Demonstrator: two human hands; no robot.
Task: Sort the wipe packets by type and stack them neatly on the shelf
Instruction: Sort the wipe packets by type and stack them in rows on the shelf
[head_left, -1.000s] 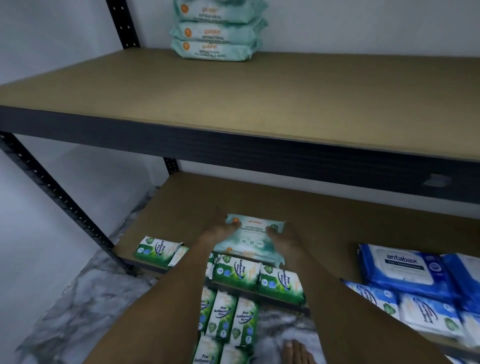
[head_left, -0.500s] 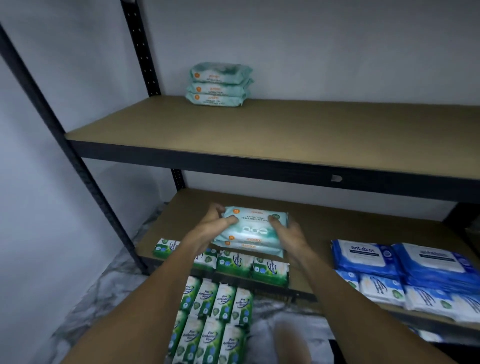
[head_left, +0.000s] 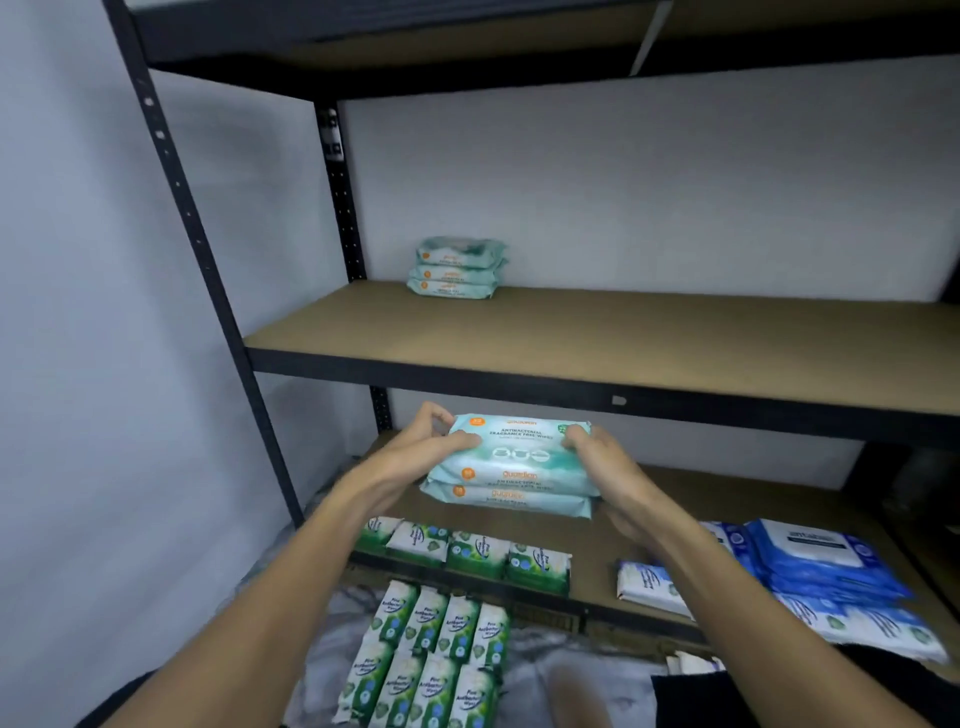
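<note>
Both hands (head_left: 415, 457) grip teal packets (head_left: 511, 467) below middle shelf (head_left: 623, 338).

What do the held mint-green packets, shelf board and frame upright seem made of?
Mint-green packets: soft plastic film, slightly glossy; it dents where the left hand and right hand grip. Shelf board: matte tan particleboard or fibreboard, probably; no grain shows. Frame upright: black painted metal, judging by its punched holes.
</note>
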